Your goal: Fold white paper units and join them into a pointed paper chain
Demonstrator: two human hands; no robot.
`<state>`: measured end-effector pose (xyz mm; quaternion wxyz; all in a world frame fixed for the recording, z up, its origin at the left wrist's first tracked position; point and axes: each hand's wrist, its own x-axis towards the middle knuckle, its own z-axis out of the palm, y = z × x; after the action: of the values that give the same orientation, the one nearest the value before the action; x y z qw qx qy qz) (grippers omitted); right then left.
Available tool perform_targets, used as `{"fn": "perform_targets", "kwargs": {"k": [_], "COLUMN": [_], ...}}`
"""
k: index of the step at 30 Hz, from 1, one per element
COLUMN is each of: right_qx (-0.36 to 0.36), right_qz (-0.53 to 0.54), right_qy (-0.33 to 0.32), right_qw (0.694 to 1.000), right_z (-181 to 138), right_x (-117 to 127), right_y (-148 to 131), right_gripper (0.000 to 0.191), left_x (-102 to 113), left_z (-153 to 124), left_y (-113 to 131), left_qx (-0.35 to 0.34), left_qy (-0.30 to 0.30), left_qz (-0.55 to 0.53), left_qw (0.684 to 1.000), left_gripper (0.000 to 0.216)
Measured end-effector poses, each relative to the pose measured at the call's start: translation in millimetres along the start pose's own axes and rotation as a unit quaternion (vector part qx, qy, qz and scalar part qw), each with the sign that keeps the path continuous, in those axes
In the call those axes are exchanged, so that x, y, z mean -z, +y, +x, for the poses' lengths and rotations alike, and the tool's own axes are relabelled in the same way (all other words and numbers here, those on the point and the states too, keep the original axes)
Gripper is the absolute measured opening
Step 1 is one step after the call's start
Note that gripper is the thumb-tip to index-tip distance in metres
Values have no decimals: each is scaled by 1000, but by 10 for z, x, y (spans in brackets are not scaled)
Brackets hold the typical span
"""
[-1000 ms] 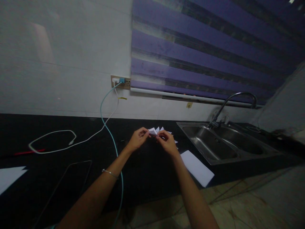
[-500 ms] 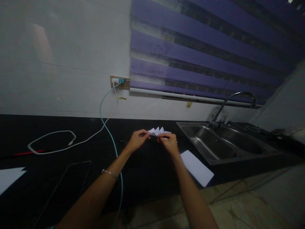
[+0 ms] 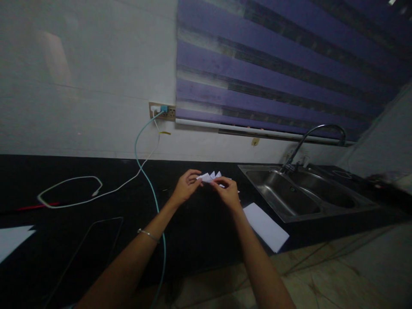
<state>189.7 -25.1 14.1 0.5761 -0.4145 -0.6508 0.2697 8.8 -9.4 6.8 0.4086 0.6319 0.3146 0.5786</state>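
Folded paper: You hold the folded paper (image 3: 210, 176) up between your two hands, above the counter. It is small and white, creased into several pointed flaps that stand up like a row of little peaks.
Left hand: Your left hand (image 3: 185, 189) pinches the left end of the folded paper, fingers curled and closed on its edge.
Right hand: Your right hand (image 3: 229, 194) grips the right end from just beside, thumb and fingertips closed on the paper. The two hands sit close together, with only the paper between them.
Bracelet: A thin metal bracelet (image 3: 148, 234) circles your left wrist.
Counter: The counter (image 3: 199, 223) under your hands is black, smooth and flat.
White sheet: A flat rectangular white sheet (image 3: 265, 225) lies on the counter just right of your right forearm, near the counter's front edge.
Teal cable: A thin teal cable (image 3: 145, 171) hangs from the wall socket (image 3: 162, 111) above and left of your left hand and passes close by your left forearm.
White cable: A white cable (image 3: 71, 193) loops on the counter well left of your left hand.
Sink: A shiny steel sink (image 3: 289, 197) with a curved faucet (image 3: 317, 131) sits to the right of your right hand.
Blind: A blind (image 3: 273, 64) of purple and dark horizontal bands hangs above your hands.
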Motion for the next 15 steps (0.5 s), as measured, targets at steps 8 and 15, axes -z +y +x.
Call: {"fn": "perform_targets", "kwargs": {"k": [8, 15], "right_qx": [-18, -17], "right_qz": [62, 78], "right_qy": [-9, -31], "right_qw": [998, 996], "right_z": [-13, -39], "right_x": [-39, -56], "right_y": [-56, -27], "right_gripper": [35, 32], "left_x": [1, -17], "left_z": [-4, -23], "left_y": [-52, 7], "left_qx": [57, 19], "left_qy": [-53, -112], "left_qz": [-25, 51], "left_qw": [997, 992], "left_gripper": [53, 45]}}
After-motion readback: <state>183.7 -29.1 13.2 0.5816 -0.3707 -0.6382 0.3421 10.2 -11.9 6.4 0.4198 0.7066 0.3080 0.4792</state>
